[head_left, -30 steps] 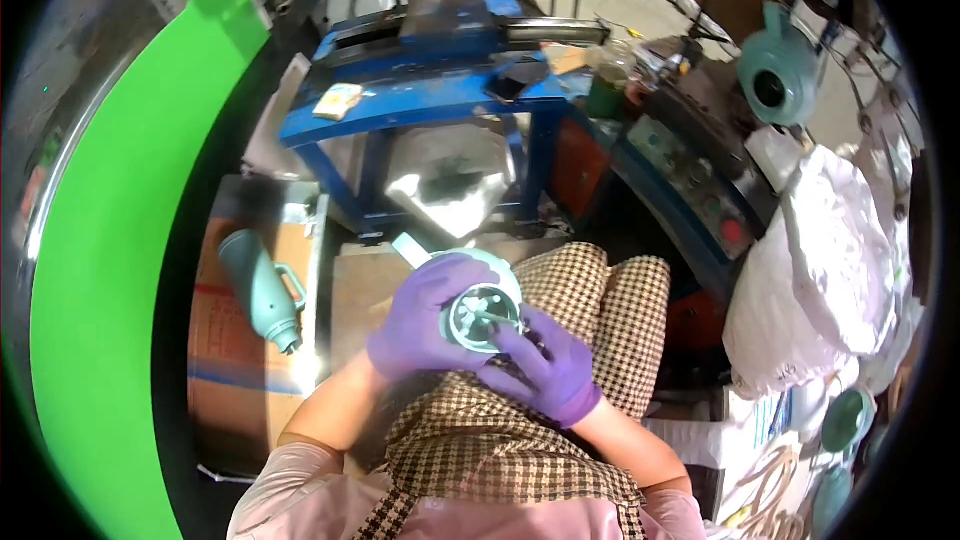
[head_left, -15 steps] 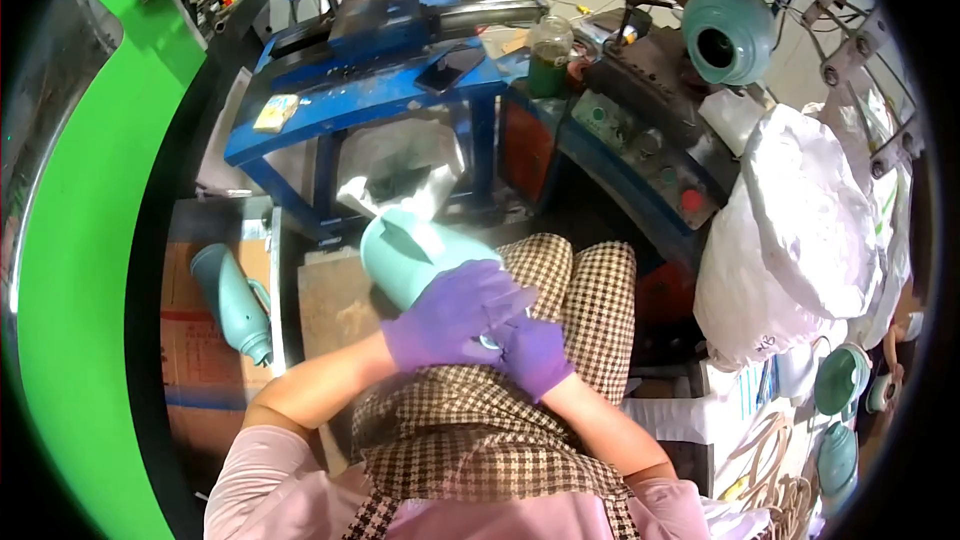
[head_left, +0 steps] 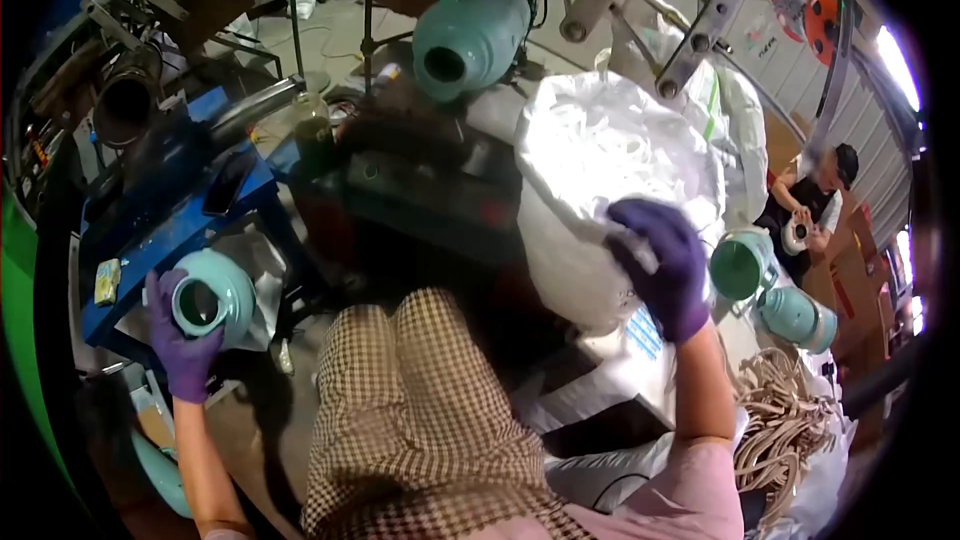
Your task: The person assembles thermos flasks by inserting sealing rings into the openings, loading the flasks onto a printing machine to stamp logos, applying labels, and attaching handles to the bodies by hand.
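My left hand [head_left: 182,340], in a purple glove, grips a light teal jug shell [head_left: 232,290] by its neck, the round mouth facing me. Thumb and fingers sit around the rim. Off to the right, my right hand [head_left: 665,265], gloved in the same purple, hovers at the near side of a big white sack [head_left: 560,240]. Its fingers are curved, with a gap between thumb and fingers, and nothing shows in them. Loose white rings [head_left: 610,145] fill the sack's mouth.
Another teal jug [head_left: 470,35] rests beyond the dark machine [head_left: 420,180]. Two more teal pieces, a wide-mouthed one [head_left: 740,268] and a jug [head_left: 797,318], lie at right above coiled cords [head_left: 785,430]. A blue bench [head_left: 150,230] holds a phone [head_left: 230,182]. A co-worker [head_left: 815,195] sits far right.
The view has swung right. My hands, together on the jug over my lap before, are now apart: the left carries the jug leftward, the right has let go and reached to the sack.
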`<action>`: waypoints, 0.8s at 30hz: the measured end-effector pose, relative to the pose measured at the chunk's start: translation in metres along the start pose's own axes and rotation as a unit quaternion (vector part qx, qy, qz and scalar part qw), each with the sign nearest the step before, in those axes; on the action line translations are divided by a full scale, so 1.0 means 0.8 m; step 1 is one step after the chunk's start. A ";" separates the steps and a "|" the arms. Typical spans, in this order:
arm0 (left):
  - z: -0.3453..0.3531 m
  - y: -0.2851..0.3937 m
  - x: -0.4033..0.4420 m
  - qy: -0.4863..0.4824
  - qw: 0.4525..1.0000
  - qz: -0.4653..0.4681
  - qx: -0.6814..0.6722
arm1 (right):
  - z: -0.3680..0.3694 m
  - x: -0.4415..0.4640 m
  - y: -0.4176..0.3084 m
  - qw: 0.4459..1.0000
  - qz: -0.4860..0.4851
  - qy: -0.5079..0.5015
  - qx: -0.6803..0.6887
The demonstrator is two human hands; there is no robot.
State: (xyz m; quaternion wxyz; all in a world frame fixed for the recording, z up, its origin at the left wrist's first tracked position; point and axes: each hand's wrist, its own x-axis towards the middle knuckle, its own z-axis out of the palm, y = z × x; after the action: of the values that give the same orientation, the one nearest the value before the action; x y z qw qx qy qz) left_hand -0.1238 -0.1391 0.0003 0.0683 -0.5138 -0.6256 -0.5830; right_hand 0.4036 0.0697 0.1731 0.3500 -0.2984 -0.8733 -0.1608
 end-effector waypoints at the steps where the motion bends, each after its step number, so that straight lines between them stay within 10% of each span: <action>1: 0.001 0.008 -0.006 0.019 1.000 -0.002 0.015 | 0.001 0.013 0.035 0.999 0.036 0.007 -0.010; 9: 0.021 0.155 -0.105 -0.114 0.983 -0.137 -0.038 | 0.143 0.041 0.274 0.909 0.233 -0.345 0.001; 11: 0.015 0.174 -0.108 -0.188 0.975 0.024 0.114 | 0.129 0.041 0.269 0.913 0.219 -0.343 -0.031; 19: 0.010 0.185 -0.122 -0.159 0.983 -0.032 0.083 | 0.092 0.036 0.253 0.927 0.238 -0.286 -0.051; 24: 0.010 0.169 -0.123 -0.167 0.984 -0.040 0.039 | 0.067 0.038 0.242 0.975 0.221 -0.003 0.024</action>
State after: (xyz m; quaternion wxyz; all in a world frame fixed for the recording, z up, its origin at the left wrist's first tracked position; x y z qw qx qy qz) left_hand 0.0238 -0.2165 0.0197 -0.0405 -0.5750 -0.6707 -0.4667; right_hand 0.4813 0.2578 0.1708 0.3810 -0.4762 -0.7904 -0.0571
